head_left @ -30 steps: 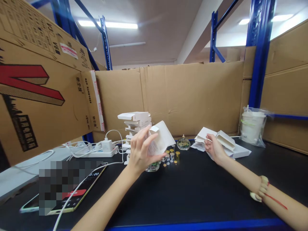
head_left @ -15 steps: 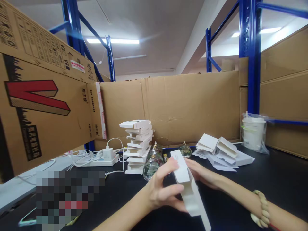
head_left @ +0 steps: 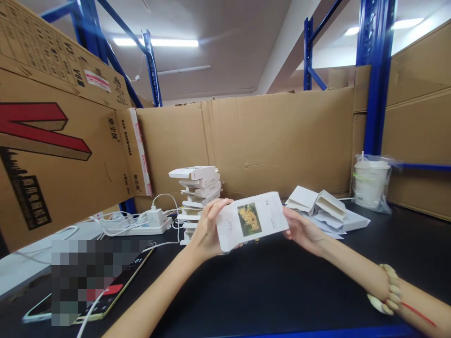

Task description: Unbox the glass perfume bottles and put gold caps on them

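Observation:
A small white cardboard box (head_left: pixel 229 225) with a picture of yellow flowers on its face is held up above the black tabletop, slightly tilted. My left hand (head_left: pixel 207 230) grips its left end, with the thumb side at the upper edge. Around the box's right end, my right hand (head_left: pixel 298 230) is closed, and it wears a beaded bracelet at the wrist. Behind my left hand rises a stack of white boxes (head_left: pixel 197 183), several with end flaps sticking out. The glass bottles behind are almost wholly hidden by the held box and my hands.
Loose white boxes and flattened pieces (head_left: pixel 329 211) lie at the back right, near a bagged white cup (head_left: pixel 370 185). On the left are a power strip (head_left: pixel 148 227) with cables and a phone (head_left: pixel 120 291). A cardboard wall (head_left: pixel 282 141) closes the back.
The white box has turned from steeply slanted, its open side showing, to nearly level with its flower-picture face towards me. Both hands now hold opposite ends. The camera view has shifted slightly.

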`<state>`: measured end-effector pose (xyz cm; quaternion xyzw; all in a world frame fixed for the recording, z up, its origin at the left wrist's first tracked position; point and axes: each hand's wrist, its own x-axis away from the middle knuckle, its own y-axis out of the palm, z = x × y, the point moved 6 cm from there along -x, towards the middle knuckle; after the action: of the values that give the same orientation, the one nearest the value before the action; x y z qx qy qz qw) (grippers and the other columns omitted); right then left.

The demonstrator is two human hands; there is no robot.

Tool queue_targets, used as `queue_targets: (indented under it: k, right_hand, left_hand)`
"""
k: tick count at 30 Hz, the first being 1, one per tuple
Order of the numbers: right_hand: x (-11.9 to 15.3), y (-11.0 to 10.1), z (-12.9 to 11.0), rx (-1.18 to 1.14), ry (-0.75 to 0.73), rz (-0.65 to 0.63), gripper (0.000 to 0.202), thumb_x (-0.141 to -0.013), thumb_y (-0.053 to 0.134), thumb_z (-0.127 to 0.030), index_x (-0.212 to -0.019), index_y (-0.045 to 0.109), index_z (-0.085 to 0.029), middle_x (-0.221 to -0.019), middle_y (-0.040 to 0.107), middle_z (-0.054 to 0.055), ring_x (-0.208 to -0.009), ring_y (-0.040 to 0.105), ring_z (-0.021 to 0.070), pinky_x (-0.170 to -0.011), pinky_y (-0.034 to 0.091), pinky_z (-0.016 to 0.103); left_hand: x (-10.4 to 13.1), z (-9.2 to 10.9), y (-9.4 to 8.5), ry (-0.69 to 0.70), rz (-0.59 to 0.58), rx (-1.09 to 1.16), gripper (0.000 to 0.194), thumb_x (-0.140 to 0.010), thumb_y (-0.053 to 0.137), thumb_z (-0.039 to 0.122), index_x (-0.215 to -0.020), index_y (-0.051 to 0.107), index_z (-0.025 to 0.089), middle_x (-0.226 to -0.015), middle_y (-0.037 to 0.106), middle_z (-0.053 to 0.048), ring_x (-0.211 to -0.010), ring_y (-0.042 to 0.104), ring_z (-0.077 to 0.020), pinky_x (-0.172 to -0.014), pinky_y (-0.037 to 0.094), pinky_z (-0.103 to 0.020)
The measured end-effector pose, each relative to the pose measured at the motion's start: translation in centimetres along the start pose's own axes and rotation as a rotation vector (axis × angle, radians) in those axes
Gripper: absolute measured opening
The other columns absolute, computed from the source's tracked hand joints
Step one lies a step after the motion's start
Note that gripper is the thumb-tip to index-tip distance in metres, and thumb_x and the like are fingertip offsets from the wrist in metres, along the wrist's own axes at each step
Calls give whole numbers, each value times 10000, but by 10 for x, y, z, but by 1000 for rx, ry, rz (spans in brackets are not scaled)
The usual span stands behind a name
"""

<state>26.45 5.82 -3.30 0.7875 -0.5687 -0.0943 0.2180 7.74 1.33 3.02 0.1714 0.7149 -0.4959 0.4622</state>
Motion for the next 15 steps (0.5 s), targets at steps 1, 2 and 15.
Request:
queue_targets:
  k: [1,2,15]
  right_hand:
    - [1,1,-1,18,-12,-11,367,-477,772,-351,-759,617,-174,-521,525,-58,-385,387,25,-349,312,128]
    - [1,2,-2,39,-24,-15,367,-486,768,-345,-778,624,-176,-514,516,-64,-377,368,19,-351,306,129]
    - [-4,-8,-3,223,-85,200,299,-569,668,-327,-807,671,-148,-569,586,-14,-335,415,43,-327,300,170]
  left_hand:
    - [1,-3,0,-7,-27,-35,906,-694,659,375,-1364,76,195,-1150,463,-167,-1045,470,-270,-842,423,-445]
    - [1,-4,1,-14,-57,-70,872,-698,653,359,-1360,107,199,-1155,470,-162,-1049,467,-269,-850,415,-440]
    - [3,-3,6,-63,-120,-233,598,-696,631,305,-1192,330,164,-1114,534,-130,-1008,500,-244,-815,372,-337]
